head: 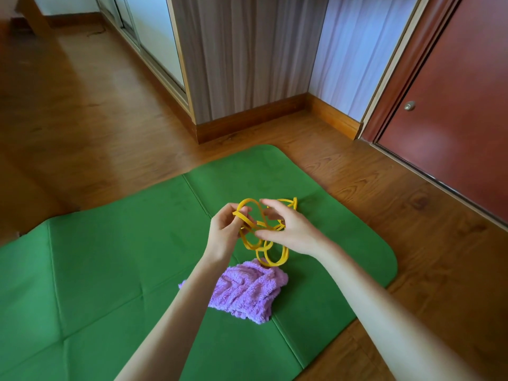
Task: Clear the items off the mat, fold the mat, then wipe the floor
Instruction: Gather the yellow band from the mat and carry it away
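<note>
Above the mat's centre, toward one o'clock, item one: yellow band (261, 232), a long flat loop tangled into several coils. Your left hand (224, 235) pinches strands at the nine o'clock side of the tangle; your right hand (288, 232) has its fingers loosely curled over the three o'clock side, hooking strands rather than clamping them. Lower coils hang free, just over item two.

Item two: purple cloth (248, 292), fluffy, bunched, lying on the mat at six o'clock of the band.

Item three: green mat (110, 270), flat on the wooden floor (82, 119), crease lines showing, not yet folded.

Risks, as judged:
- Your right grip looks loose; a slipping coil likely drops back onto the mat.
- Pulling the hands apart probably tightens the tangle, and stretched rubber can snap back at your fingers.
- The dangling loops may snag the cloth's pile and drag it along.
- Folding with the cloth left on the mat would trap it inside.
</note>
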Motion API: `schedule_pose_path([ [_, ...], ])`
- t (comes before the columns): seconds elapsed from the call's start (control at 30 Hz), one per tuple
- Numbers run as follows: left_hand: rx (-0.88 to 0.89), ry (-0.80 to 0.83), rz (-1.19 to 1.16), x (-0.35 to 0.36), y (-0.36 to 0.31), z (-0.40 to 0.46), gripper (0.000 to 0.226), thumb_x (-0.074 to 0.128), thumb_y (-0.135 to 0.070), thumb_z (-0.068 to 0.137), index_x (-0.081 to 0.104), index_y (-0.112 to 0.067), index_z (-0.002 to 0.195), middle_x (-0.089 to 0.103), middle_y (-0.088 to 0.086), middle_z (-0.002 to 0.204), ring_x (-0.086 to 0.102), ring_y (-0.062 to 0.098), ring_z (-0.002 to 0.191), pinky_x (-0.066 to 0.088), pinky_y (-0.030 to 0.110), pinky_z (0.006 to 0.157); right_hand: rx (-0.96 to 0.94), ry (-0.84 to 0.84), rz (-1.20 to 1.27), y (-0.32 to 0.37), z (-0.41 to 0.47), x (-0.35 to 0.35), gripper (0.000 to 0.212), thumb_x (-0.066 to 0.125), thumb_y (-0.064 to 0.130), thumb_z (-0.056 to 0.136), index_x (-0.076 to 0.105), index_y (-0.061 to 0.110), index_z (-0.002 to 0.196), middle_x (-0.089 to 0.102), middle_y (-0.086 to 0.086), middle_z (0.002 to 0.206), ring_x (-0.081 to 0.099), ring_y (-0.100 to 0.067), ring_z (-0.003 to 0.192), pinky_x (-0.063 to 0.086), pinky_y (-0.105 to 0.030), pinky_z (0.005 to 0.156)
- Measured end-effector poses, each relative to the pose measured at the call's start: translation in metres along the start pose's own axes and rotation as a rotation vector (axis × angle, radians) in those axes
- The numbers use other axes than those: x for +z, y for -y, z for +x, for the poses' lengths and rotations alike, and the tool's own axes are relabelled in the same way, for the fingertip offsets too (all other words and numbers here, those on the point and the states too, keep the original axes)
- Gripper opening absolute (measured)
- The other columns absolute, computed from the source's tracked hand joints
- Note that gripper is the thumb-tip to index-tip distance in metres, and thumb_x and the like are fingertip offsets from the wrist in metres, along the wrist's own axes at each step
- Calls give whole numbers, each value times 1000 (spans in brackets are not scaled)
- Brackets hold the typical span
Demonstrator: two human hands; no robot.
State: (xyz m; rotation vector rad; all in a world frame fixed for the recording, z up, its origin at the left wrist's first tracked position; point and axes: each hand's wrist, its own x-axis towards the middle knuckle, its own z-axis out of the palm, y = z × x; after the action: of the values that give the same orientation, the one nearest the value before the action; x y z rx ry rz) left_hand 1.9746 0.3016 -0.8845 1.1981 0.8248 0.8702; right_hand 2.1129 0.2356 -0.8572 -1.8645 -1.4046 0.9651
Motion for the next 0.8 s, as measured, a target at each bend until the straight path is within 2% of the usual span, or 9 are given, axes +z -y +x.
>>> schedule_pose_path([
  [0.07, 39, 35, 25, 3, -3, -1, 14, 54, -11, 93, 58, -10, 79, 60, -4, 64, 55, 15, 67, 45, 28, 66, -44, -22, -13, 2, 3, 4, 56, 73, 27, 77, 50, 25, 129, 59, 9, 107, 54, -6, 104, 41, -19, 85],
  [0.17, 83, 89, 57, 4, -8, -2, 13, 55, -3, 90, 61, -7, 80, 65, -8, 64, 58, 2, 62, 45, 15, 62, -83, -98, -83, 1, 6, 5, 18, 70, 24, 80, 66, 11, 91, 62, 2, 77, 55, -12, 73, 43, -24, 65],
  [0.23, 98, 100, 104, 0, -10, -1, 16, 54, 2, 89, 62, -8, 80, 64, -6, 65, 57, 1, 61, 46, 14, 62, -107, -134, -98, 1, 6, 1, 19, 68, 24, 82, 64, 7, 76, 57, -3, 72, 49, -13, 66, 39, -27, 61],
  [0.3, 127, 89, 183, -4, -10, 2, 21, 52, 3, 91, 62, -12, 80, 61, -6, 64, 54, 1, 59, 45, 14, 61, -117, -172, -65, 6, 5, -6, 15, 67, 22, 83, 65, 9, 77, 57, -1, 75, 50, -9, 67, 38, -21, 62],
  [0.37, 153, 101, 237, -6, -12, 4, 20, 53, -1, 92, 63, -16, 82, 58, -6, 66, 52, 2, 60, 43, 15, 63, -110, -175, 40, 14, 2, -17, 10, 67, 21, 83, 68, 13, 77, 59, 6, 68, 51, -3, 62, 39, -18, 60],
  [0.47, 175, 179, 196, -1, -16, 1, 12, 53, -11, 92, 64, -15, 93, 62, 1, 83, 56, 9, 81, 45, 21, 76, -112, -109, 182, 32, -5, -29, 8, 67, 20, 84, 67, 19, 76, 55, 11, 60, 48, -1, 58, 40, -18, 58],
  [0.6, 102, 309, 51, 8, -22, -2, 33, 43, -29, 96, 55, -9, 120, 61, 16, 119, 59, 26, 113, 46, 35, 99, -138, -42, 295, 51, -12, -36, 7, 65, 17, 86, 68, 11, 86, 66, -4, 74, 59, -6, 66, 49, -19, 62],
  [0.67, 35, 377, -10, 12, -25, -1, 41, 43, -32, 94, 49, -9, 127, 57, 19, 125, 57, 31, 116, 46, 39, 98, -144, -39, 369, 59, -14, -38, 7, 64, 15, 87, 66, 9, 85, 67, -1, 72, 61, -7, 64, 50, -19, 60],
  [0.8, -81, 461, -226, 14, -27, -2, 69, 62, -50, 80, 43, -9, 132, 61, 10, 125, 58, 25, 115, 47, 39, 96, -143, -92, 429, 68, -14, -41, 11, 63, 14, 87, 64, 3, 89, 67, -2, 73, 64, -8, 59, 47, -18, 49],
])
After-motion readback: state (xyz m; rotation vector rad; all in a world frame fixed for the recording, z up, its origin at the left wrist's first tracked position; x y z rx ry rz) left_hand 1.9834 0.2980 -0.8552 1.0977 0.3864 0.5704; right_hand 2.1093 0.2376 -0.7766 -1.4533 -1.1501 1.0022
